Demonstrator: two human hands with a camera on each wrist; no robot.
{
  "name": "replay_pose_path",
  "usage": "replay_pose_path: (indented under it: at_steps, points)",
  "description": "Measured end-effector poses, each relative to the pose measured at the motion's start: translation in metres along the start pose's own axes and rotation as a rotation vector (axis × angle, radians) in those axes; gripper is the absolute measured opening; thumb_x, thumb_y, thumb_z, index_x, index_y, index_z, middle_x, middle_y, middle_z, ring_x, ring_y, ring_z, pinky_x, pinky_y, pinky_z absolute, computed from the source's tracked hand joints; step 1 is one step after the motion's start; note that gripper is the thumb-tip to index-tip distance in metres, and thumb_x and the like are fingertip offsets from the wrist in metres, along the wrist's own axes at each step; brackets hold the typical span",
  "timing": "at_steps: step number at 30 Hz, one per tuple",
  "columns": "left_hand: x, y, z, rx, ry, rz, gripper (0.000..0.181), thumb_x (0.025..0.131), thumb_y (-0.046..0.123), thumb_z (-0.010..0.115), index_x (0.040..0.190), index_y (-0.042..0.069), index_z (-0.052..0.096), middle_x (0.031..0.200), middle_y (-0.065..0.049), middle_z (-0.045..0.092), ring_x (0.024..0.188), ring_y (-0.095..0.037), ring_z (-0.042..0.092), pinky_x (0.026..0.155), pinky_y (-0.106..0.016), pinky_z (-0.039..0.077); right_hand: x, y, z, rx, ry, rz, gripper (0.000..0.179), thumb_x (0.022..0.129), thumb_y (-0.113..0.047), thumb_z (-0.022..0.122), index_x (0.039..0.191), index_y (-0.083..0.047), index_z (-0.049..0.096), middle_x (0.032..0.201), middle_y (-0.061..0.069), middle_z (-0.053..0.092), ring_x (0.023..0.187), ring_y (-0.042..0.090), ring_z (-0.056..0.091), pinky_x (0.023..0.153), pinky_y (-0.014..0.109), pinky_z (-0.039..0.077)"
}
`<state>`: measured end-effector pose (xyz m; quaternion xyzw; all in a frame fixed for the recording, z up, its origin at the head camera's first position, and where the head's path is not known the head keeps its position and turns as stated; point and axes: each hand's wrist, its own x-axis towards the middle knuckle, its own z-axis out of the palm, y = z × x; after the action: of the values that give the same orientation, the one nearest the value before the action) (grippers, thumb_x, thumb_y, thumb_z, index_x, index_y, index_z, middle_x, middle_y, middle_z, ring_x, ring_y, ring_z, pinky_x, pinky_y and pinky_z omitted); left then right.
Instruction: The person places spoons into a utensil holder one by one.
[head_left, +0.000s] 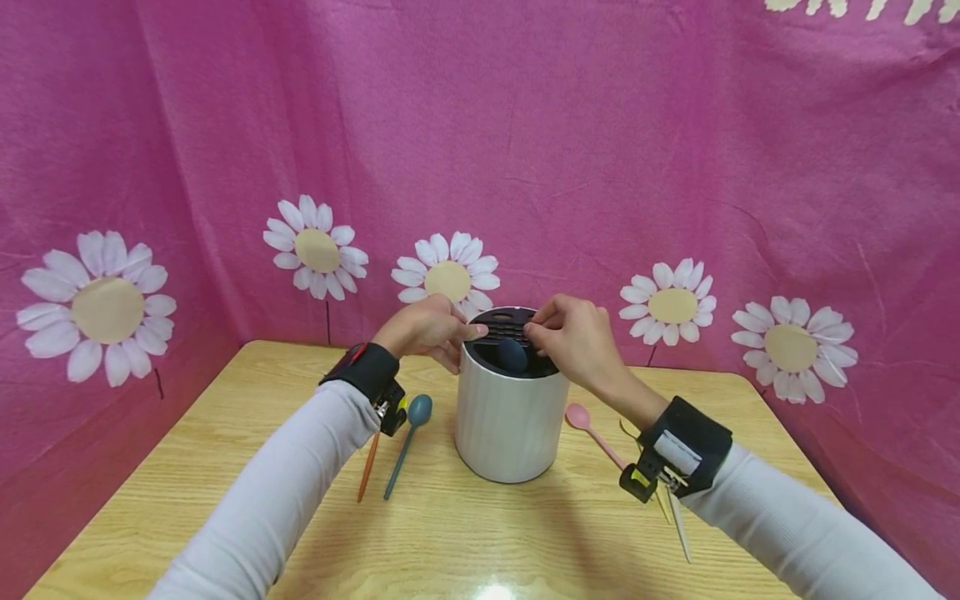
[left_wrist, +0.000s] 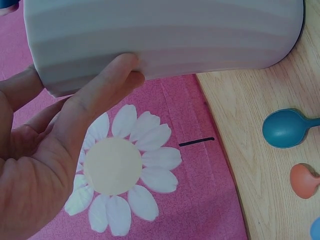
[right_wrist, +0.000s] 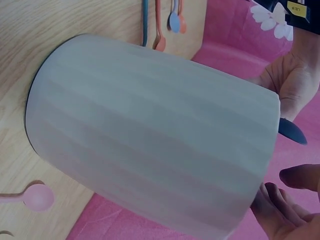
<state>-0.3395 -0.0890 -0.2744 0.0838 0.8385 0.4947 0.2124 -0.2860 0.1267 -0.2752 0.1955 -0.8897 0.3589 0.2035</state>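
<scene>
A white ribbed utensil holder (head_left: 512, 425) stands upright on the table between both hands. A black slotted insert (head_left: 504, 331) lies across the back half of its opening. In front of that, the dark blue bowl of a spoon (head_left: 512, 356) sticks up; its handle is hidden inside. My left hand (head_left: 435, 329) grips the holder's left rim, thumb over the top and fingers (left_wrist: 122, 67) against the outer wall. From the right, my right hand (head_left: 576, 337) pinches at the insert's edge, fingertips (right_wrist: 265, 197) right at the rim.
On the left lie a teal spoon (head_left: 420, 409) and an orange utensil (head_left: 368, 471), with a light blue one (left_wrist: 316, 230) further out. A pink spoon (head_left: 577, 416), yellow handle (head_left: 663, 505) and white handle (head_left: 679, 529) lie right. Pink flowered cloth (head_left: 525, 150) hangs behind the table (head_left: 480, 533).
</scene>
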Motion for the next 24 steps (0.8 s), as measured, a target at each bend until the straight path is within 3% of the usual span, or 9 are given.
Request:
replay_pose_path:
  at_steps: [13, 24]
  points:
    - [0.0, -0.001, 0.001, 0.015, 0.001, 0.006, 0.035, 0.096, 0.021, 0.064, 0.115, -0.008, 0.065, 0.099, -0.019, 0.066, 0.076, -0.029, 0.068, 0.07, -0.042, 0.06, 0.009, 0.006, -0.021, -0.029, 0.04, 0.015, 0.01, 0.087, -0.01, 0.07, 0.087, -0.002, 0.065, 0.076, 0.01, 0.07, 0.059, 0.016, 0.067, 0.052, 0.029, 0.054]
    - [0.0, 0.0, 0.001, 0.017, 0.015, 0.001, 0.044, 0.095, 0.022, 0.065, 0.126, -0.008, 0.057, 0.102, -0.019, 0.066, 0.075, -0.028, 0.069, 0.07, -0.042, 0.059, 0.01, 0.027, -0.034, -0.089, 0.089, 0.037, 0.01, 0.087, -0.011, 0.07, 0.086, -0.002, 0.065, 0.072, 0.008, 0.069, 0.062, 0.015, 0.065, 0.053, 0.028, 0.053]
